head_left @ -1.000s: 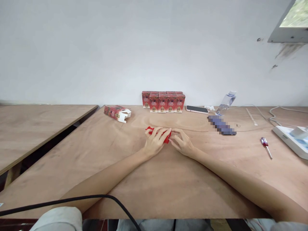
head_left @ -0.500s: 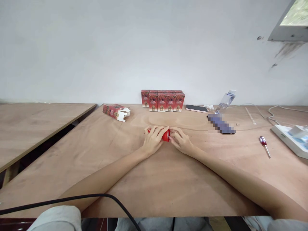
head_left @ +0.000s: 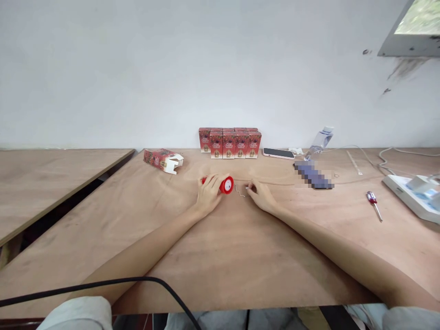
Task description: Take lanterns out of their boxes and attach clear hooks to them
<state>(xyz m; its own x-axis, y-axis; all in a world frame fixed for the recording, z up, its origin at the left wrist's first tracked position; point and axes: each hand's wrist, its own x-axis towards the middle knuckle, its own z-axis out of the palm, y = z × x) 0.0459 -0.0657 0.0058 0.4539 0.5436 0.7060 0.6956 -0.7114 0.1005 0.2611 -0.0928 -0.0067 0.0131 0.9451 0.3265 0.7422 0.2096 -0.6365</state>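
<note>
**Left hand clasped the red cylinder over the bench!**

And there it was: the left hand [head_left: 208, 197] curled around the red cylinder [head_left: 227, 185], pale end facing out, mid-bench [head_left: 220, 256]. The right hand [head_left: 262, 196] was pinched narrow just beside a thin crooked strand [head_left: 240, 191]; whether those fingertips held anything, you couldn't tell! Behind them, red boxes [head_left: 229, 145] stood ranked by the wall; an open carton [head_left: 157, 158] lay off to the left, a screwdriver [head_left: 371, 198] well to the right. A black cable [head_left: 103, 283] cut across the left forearm! Fingers hid much of the cylinder, the front boxes covered most of the rear row, pixels masked a dark slab [head_left: 313, 175], and the frame's edge clipped the power strip [head_left: 398, 189].
</note>
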